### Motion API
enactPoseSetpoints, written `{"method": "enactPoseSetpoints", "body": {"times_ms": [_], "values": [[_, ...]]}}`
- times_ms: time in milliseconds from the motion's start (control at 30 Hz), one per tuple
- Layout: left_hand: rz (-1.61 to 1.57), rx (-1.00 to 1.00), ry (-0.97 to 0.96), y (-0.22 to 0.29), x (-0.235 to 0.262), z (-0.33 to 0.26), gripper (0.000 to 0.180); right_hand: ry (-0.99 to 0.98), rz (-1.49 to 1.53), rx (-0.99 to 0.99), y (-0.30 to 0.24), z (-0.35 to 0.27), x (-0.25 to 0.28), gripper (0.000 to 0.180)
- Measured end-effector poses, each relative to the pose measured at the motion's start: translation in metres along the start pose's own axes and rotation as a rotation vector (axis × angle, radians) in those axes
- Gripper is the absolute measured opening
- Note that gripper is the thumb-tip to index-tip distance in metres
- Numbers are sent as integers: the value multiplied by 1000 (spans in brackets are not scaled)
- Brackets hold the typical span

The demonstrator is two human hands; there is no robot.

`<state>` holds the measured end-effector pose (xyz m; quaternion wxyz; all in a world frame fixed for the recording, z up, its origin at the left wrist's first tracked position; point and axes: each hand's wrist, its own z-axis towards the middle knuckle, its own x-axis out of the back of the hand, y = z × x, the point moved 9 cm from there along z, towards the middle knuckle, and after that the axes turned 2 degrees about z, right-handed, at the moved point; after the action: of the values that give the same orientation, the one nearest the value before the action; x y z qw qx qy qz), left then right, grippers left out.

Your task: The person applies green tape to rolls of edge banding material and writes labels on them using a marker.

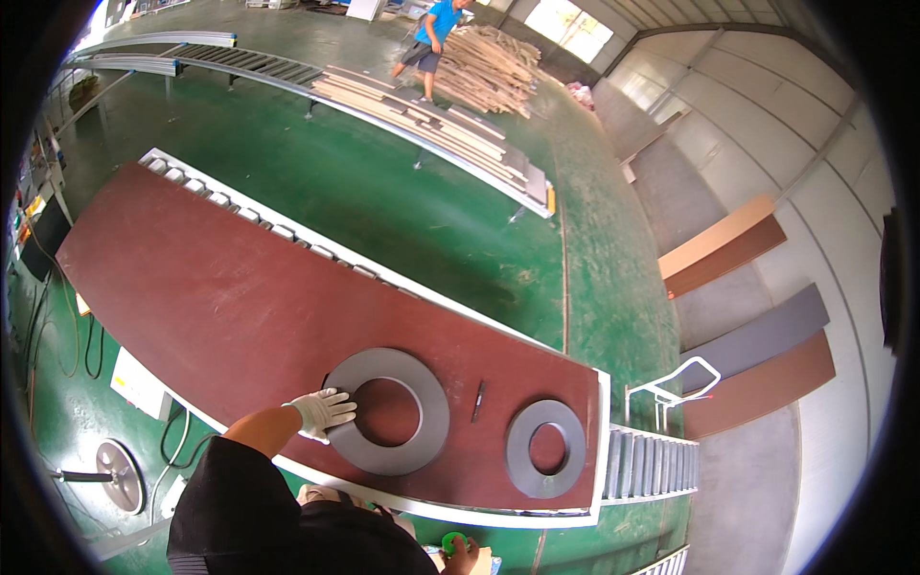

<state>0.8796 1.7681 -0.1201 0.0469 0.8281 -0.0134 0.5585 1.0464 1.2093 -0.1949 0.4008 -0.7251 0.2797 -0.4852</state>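
Observation:
My left hand [324, 412], in a white glove, is open with its fingers stretched out at the left edge of a large flat grey ring [426, 436]. The ring lies on a reddish-brown board [220, 287]. At the lower edge my ungloved right hand [464, 558] is closed around a green round object [454, 543], whose kind is too small to make out. A smaller grey ring [517, 456] lies flat to the right on the board. Between the two rings rests a thin dark pen-like tool [478, 402].
A white-edged roller conveyor [220, 199] carries the board, with more rollers [652, 464] at the right. A white-framed cart [671, 391] stands beyond. Farther off, a second conveyor [422, 144] holds wooden strips, with a person in blue [443, 21] behind it. Panels [767, 388] lean along the wall.

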Motion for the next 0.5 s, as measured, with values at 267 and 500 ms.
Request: {"method": "enactPoseSetpoints", "body": {"times_ms": [267, 500], "values": [[-916, -25, 440, 19, 148, -38, 36, 9, 180, -390, -37, -11, -77, 69], [-874, -458, 1520, 37, 430, -286, 4, -84, 136, -356, -97, 2, -103, 86]]}}
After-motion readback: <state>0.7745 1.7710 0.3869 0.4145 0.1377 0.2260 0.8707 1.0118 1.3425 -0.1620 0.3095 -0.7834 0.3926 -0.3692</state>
